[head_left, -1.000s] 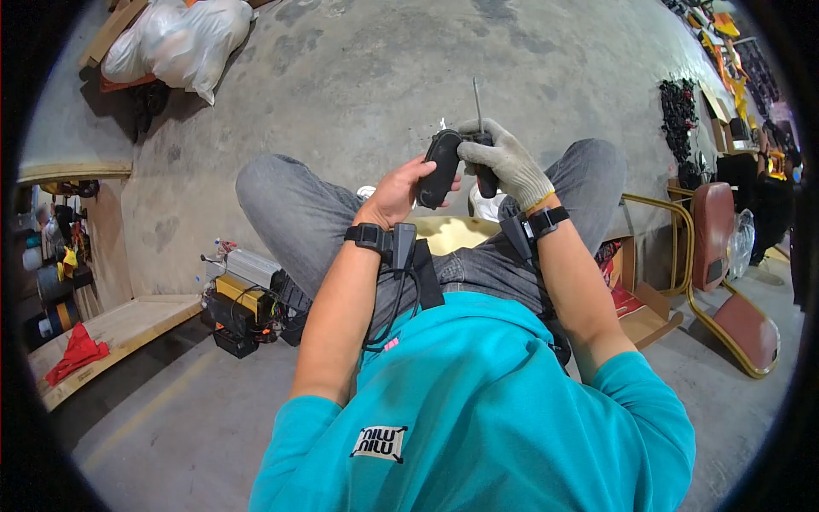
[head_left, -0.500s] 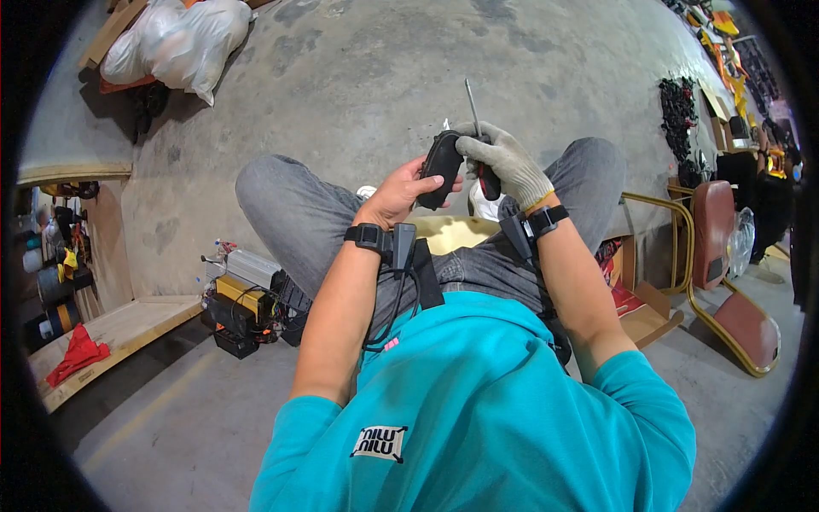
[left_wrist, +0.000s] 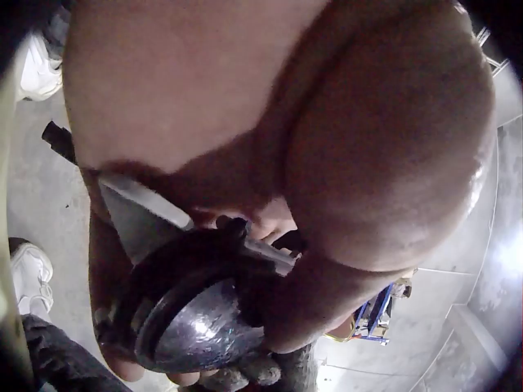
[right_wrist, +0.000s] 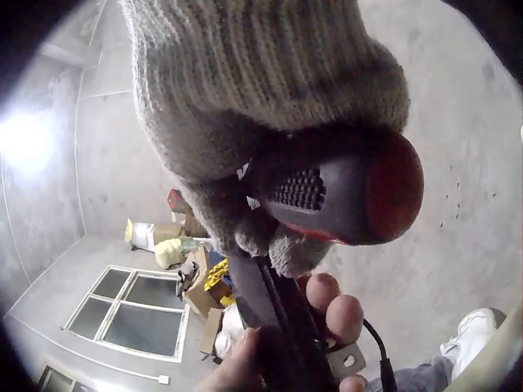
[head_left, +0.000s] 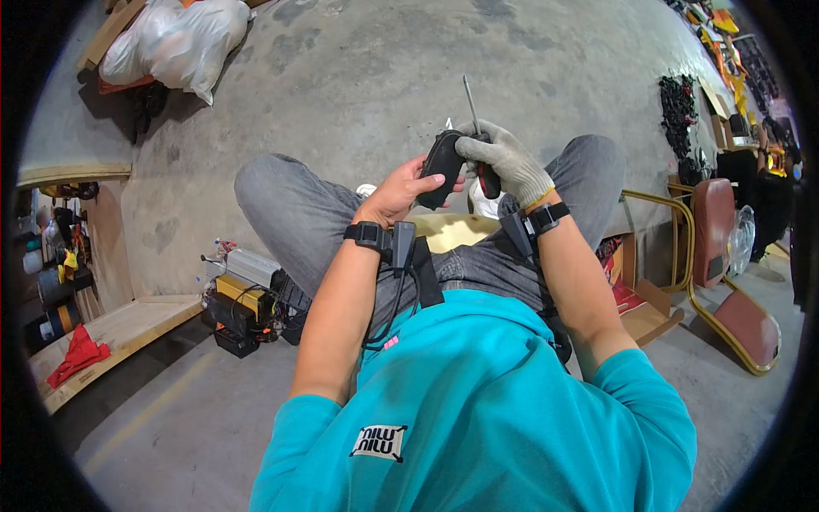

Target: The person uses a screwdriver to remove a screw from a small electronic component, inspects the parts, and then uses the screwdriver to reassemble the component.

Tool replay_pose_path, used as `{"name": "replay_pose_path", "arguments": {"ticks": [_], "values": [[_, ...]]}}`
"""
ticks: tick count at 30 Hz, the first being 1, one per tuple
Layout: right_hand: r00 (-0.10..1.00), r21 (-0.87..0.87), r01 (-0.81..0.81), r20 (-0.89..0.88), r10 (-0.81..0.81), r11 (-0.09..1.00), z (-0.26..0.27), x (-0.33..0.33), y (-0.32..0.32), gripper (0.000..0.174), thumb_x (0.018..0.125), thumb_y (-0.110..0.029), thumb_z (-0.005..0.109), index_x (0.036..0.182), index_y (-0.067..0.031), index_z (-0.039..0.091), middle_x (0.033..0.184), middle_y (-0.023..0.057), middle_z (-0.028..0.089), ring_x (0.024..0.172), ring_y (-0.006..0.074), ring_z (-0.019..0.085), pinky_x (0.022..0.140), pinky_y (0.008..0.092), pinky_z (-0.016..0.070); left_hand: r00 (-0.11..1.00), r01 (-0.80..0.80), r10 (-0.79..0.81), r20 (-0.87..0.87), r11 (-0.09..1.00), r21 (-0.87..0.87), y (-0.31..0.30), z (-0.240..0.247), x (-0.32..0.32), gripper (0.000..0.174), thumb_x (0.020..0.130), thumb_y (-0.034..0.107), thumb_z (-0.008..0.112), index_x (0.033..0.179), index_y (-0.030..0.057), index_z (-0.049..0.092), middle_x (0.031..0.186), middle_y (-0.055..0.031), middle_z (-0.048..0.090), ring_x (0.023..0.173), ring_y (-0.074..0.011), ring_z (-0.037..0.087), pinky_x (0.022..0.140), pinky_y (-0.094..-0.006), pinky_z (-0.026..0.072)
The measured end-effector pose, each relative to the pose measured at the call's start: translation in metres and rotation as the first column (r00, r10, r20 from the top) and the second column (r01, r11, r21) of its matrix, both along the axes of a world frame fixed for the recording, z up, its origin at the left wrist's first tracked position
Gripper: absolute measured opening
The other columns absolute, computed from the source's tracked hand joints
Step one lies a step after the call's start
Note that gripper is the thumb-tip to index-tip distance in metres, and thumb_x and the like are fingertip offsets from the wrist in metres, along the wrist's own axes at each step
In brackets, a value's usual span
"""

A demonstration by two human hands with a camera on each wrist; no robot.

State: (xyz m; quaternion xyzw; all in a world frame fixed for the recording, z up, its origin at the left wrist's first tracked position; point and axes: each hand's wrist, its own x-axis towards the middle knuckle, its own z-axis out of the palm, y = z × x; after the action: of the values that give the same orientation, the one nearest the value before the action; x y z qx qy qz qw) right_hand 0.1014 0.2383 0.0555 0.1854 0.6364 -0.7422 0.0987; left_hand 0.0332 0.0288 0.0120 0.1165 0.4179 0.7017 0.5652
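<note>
In the head view, my bare left hand (head_left: 394,195) holds a black oval housing (head_left: 441,173) in front of my lap, thumb across its near face. The left wrist view shows a glossy rounded end on this housing (left_wrist: 200,322) and a flat metal bracket (left_wrist: 143,216) beside it. My right hand (head_left: 507,162), in a knitted grey glove, grips a screwdriver (head_left: 489,181) by its black and red handle, its metal shaft pointing up and away from the housing. Seen from the right wrist, gloved fingertips (right_wrist: 290,251) lie at the housing's edge. A thin black cable (right_wrist: 380,347) hangs close by.
A yellow seat edge (head_left: 452,230) shows between my legs. Electrical units with wires (head_left: 247,294) sit on the floor at left, near a wooden shelf (head_left: 128,333) with a red cloth. Stuffed white bags (head_left: 192,43) lie far left. At right are an open carton (head_left: 644,311) and a chair (head_left: 742,324).
The screwdriver's shaft has tilted to the left. My left thumb has moved onto the housing's face, and the housing has turned slightly. The gloved fingers stay against its edge.
</note>
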Motion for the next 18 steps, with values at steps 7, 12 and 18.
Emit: {"name": "replay_pose_path", "arguments": {"ticks": [7,12,18], "values": [[0.999,0.011,0.021,0.043,-0.021,1.0,0.006,0.0,-0.002,0.04,0.085,-0.022,0.072,0.114,0.0025,0.06,0.086,0.0052,0.062,0.066,0.01,0.057,0.059,0.0257,0.051,0.978,-0.104,0.07,-0.195,0.98,-0.171,0.002,-0.018,0.001,0.041,0.092,0.019,0.069,0.126,0.0015,0.055,0.108,-0.0097,0.068,0.1,-0.0168,0.066,0.085,-0.0296,0.0525],[0.998,-0.027,0.059,0.027,-0.058,0.998,-0.002,-0.001,-0.004,0.042,0.084,-0.022,0.073,0.115,0.0027,0.06,0.081,0.004,0.06,0.064,0.0099,0.056,0.059,0.0258,0.051,0.976,-0.131,0.091,-0.196,0.971,-0.2,0.002,-0.02,-0.001,0.037,0.092,0.017,0.068,0.123,-0.0001,0.057,0.107,-0.0093,0.069,0.097,-0.0166,0.067,0.087,-0.0292,0.0524],[0.998,0.02,-0.033,0.06,0.032,0.999,0.002,0.001,-0.009,0.041,0.083,-0.024,0.075,0.111,0.0014,0.059,0.076,0.0038,0.059,0.063,0.01,0.056,0.057,0.0258,0.0503,0.977,-0.196,0.178,-0.117,0.967,-0.161,0.002,-0.018,-0.002,0.035,0.092,0.012,0.068,0.123,-0.001,0.058,0.108,-0.0095,0.068,0.098,-0.016,0.066,0.089,-0.0291,0.0531]]}}
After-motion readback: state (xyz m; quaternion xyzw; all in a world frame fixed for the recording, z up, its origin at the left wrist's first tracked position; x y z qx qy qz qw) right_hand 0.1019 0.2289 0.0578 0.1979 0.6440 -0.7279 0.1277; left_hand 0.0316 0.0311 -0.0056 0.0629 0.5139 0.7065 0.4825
